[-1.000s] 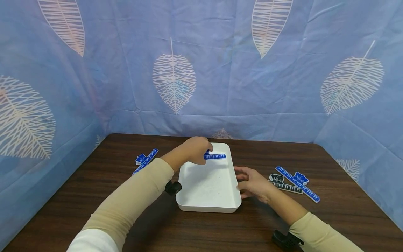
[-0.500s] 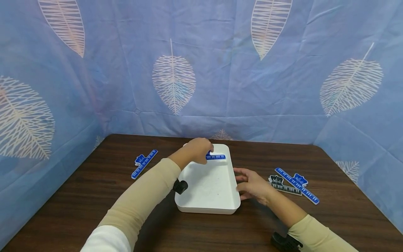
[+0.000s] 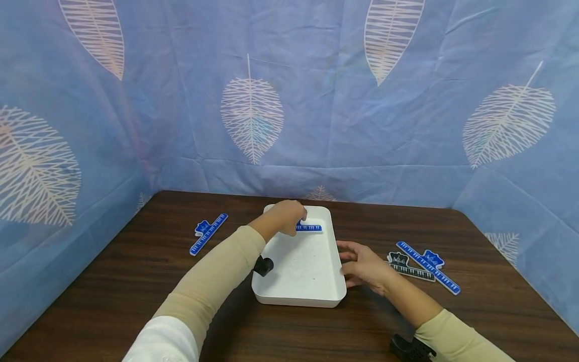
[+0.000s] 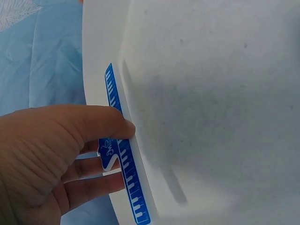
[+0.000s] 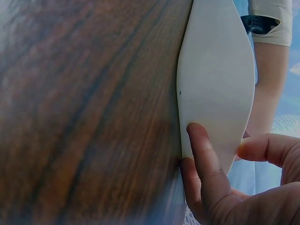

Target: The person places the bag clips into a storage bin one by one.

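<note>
Blue, piano-patterned clip (image 3: 309, 228) is held at the far end of the white tray (image 3: 303, 281), the left hand (image 3: 286, 216) keeping its grip clamped mid-length, perhaps for balance. The right hand (image 3: 364, 265), fingers apart, touches the tray's outer side, likely steadying it.

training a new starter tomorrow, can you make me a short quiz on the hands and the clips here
1. How many clips lie on the table?
2. True or false: the right hand holds a clip.
3. What colour is the clip in the left hand?

Key:
1. Three: two blue, one black.
2. False; it is at the outer side of the white tray.
3. Blue.
</note>
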Demonstrator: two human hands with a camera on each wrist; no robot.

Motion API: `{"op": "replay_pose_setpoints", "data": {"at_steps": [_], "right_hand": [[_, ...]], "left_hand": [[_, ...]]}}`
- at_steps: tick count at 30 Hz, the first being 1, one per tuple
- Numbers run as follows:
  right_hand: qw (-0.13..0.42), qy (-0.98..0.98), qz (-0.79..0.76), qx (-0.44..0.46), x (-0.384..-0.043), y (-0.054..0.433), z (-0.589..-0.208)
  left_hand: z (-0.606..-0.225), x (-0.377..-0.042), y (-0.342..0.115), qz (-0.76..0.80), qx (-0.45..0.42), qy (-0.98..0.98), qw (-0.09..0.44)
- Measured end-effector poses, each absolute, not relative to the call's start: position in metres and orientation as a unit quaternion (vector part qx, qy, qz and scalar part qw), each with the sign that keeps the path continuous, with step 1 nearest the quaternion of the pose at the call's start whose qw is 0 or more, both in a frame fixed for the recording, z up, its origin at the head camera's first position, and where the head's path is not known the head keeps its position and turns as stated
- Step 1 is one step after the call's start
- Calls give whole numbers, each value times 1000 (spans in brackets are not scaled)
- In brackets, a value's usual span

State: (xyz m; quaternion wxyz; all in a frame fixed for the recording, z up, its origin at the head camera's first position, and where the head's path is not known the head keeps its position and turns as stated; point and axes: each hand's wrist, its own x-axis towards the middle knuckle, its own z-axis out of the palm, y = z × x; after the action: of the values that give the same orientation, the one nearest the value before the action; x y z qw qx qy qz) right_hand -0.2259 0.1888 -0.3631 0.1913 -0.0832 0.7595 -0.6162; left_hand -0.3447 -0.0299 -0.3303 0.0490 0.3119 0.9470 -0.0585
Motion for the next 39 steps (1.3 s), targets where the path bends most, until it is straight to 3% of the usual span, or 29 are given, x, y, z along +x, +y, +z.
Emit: {"op": "replay_pose_setpoints", "data": {"at_steps": [12,39], "right_hand": [[190,762,-614,-85,-228,188,-362],[193,758,-617,-86,-226,189,-366]], "left_hand": [[-338,-345,-30,-51,295,952,62],[-316,-332,-39,-19,264,960,88]]}}
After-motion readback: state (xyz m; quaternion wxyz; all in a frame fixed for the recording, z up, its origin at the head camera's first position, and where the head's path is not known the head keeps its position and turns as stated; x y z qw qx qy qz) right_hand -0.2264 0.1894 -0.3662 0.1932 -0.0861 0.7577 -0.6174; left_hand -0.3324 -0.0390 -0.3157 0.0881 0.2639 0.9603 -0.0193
